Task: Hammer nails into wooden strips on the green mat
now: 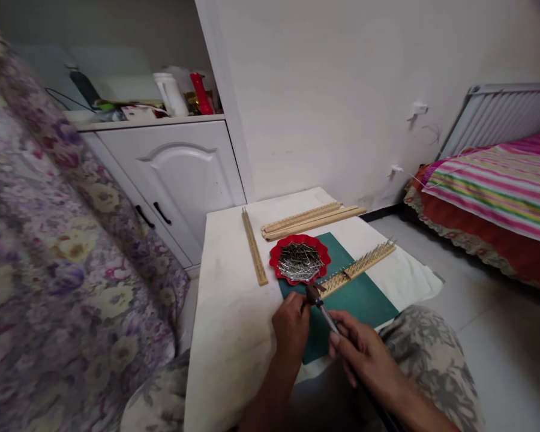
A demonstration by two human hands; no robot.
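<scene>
My right hand (362, 351) is wrapped round the shaft of a hammer (327, 314), whose dark head is over the near end of a wooden strip (364, 262). Rows of nails stand up along this strip, which lies across a green mat (337, 309). Close beside the hammer head, my left hand (291, 321) is closed in a pinch at the strip's near end. What its fingers hold is hidden. Just beyond my left hand sits a red scalloped dish (274, 257) full of loose nails (300, 262).
Another wooden strip (254, 249) lies left of the dish, and several bare strips (312, 222) lie behind it on the white-covered table (229, 336). A cabinet (171, 174) and floral curtain (94, 270) stand left. A bed (499, 180) is at the right.
</scene>
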